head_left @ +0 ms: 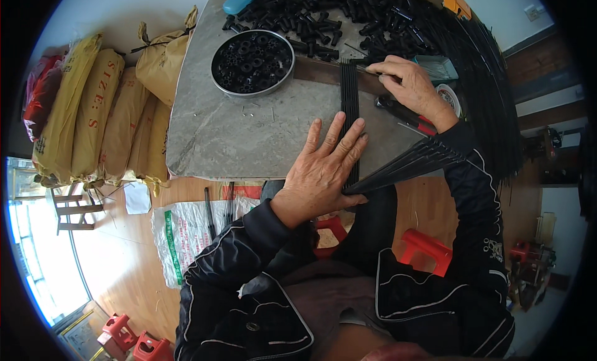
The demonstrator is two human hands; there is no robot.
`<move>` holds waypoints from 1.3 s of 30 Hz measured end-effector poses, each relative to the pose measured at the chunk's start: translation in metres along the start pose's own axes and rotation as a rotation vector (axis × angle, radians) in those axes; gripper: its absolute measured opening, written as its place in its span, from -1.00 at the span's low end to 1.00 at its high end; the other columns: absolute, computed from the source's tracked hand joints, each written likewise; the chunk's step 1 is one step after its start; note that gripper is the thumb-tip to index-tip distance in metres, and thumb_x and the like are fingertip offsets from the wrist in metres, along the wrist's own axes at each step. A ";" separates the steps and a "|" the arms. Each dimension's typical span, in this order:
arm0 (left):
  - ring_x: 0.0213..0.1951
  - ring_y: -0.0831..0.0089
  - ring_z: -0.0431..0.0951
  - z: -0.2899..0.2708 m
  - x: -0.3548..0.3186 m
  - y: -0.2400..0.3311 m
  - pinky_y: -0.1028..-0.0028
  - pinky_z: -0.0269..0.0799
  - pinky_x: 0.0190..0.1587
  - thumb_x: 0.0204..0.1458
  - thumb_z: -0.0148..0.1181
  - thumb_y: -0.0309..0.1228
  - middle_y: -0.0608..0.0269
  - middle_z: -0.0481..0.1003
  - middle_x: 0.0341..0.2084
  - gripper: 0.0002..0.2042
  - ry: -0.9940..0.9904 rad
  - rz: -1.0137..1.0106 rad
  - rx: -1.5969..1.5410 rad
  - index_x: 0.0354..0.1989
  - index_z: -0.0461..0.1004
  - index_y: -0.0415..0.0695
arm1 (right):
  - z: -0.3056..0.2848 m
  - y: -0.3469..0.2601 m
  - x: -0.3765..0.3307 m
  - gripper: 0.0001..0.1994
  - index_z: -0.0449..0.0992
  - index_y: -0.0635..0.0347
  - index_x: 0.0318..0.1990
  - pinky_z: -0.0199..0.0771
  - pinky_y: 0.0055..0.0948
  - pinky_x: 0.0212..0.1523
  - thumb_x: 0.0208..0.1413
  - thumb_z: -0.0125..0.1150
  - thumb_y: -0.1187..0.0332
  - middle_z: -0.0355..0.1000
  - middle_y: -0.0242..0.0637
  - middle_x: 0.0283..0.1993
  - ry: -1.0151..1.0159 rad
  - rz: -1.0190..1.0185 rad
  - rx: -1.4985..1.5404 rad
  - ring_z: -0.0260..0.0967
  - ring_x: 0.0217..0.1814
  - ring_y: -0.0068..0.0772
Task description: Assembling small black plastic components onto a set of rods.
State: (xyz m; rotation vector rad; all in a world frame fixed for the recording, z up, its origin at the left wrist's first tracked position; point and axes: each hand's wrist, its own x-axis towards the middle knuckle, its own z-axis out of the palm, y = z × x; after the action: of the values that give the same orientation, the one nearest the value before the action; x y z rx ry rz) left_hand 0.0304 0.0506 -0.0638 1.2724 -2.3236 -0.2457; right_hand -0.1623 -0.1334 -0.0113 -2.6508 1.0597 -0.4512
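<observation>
My left hand lies flat, fingers stretched out, across the lower part of a bundle of slim black rods on the grey table. More black rods fan out from its lower end toward my right forearm. My right hand is closed in a pinch beside the bundle's upper end; what its fingertips hold is too thin to name. A dark flat bar runs crosswise under the rods. Below my right hand lie pliers with black and red handles.
A round metal bowl holds black ribbed rings. Black plastic parts are heaped at the far side. A teal box of thin pins and a white round container stand right. Long black rods hang there; sacks stand left.
</observation>
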 end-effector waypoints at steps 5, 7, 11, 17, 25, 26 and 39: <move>0.40 -0.02 -0.11 -0.002 0.001 0.000 -0.06 -0.23 0.35 -0.29 0.30 0.22 0.04 -0.04 0.37 0.00 -0.005 0.003 -0.004 0.26 0.19 -0.26 | -0.003 -0.002 0.000 -0.76 0.58 0.07 -0.12 0.39 -0.36 -0.24 0.08 0.06 0.46 0.41 -0.33 -0.31 -0.003 -0.003 -0.011 0.41 -0.27 -0.27; 0.39 -0.03 -0.10 -0.002 0.000 0.000 -0.06 -0.21 0.35 -0.29 0.30 0.21 0.03 -0.03 0.37 -0.01 0.006 0.005 -0.005 0.26 0.19 -0.27 | -0.001 0.000 0.004 -0.78 0.58 0.08 -0.14 0.39 -0.35 -0.23 0.08 0.07 0.46 0.42 -0.32 -0.32 0.008 -0.027 -0.013 0.41 -0.27 -0.26; 0.39 -0.03 -0.10 -0.001 0.000 0.000 -0.05 -0.19 0.35 -0.29 0.31 0.20 0.02 -0.03 0.37 -0.01 0.006 0.010 -0.012 0.25 0.20 -0.28 | 0.001 -0.003 0.014 -0.87 0.55 0.14 -0.26 0.41 -0.30 -0.23 0.05 0.11 0.46 0.41 -0.32 -0.35 0.091 -0.089 -0.078 0.41 -0.25 -0.23; 0.38 -0.05 -0.08 -0.003 0.001 0.000 -0.05 -0.19 0.34 -0.29 0.32 0.19 0.01 -0.01 0.36 -0.02 0.003 0.019 -0.014 0.25 0.20 -0.30 | 0.005 0.003 0.027 -0.94 0.45 0.23 -0.34 0.36 -0.29 -0.25 -0.01 0.16 0.51 0.38 -0.28 -0.36 0.139 -0.291 -0.192 0.38 -0.29 -0.20; 0.39 -0.04 -0.09 -0.002 0.001 0.000 -0.03 -0.18 0.35 -0.29 0.31 0.19 0.00 -0.03 0.36 -0.01 0.010 0.024 -0.011 0.25 0.19 -0.31 | -0.003 0.004 0.035 -0.91 0.46 0.18 -0.35 0.29 -0.31 -0.17 -0.05 0.18 0.52 0.37 -0.35 -0.39 0.014 -0.196 -0.184 0.34 -0.30 -0.26; 0.39 -0.04 -0.09 -0.002 0.001 0.000 -0.03 -0.19 0.35 -0.28 0.31 0.20 0.00 -0.04 0.37 0.00 -0.003 0.021 -0.007 0.26 0.18 -0.30 | -0.002 0.003 0.037 -0.91 0.45 0.18 -0.35 0.27 -0.33 -0.17 -0.06 0.19 0.53 0.36 -0.36 -0.40 0.100 -0.344 -0.280 0.33 -0.32 -0.27; 0.40 -0.02 -0.11 -0.003 0.001 0.000 -0.02 -0.21 0.36 -0.27 0.28 0.24 -0.06 -0.05 0.36 0.00 -0.010 -0.001 -0.002 0.27 0.17 -0.25 | 0.012 0.000 0.032 -0.91 0.42 0.22 -0.31 0.32 -0.31 -0.15 0.02 0.16 0.47 0.42 -0.30 -0.33 0.072 -0.215 -0.122 0.38 -0.26 -0.25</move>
State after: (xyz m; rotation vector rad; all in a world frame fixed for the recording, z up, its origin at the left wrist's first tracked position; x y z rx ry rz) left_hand 0.0313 0.0504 -0.0612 1.2738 -2.3309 -0.2558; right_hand -0.1359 -0.1550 -0.0161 -2.8917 0.8501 -0.5451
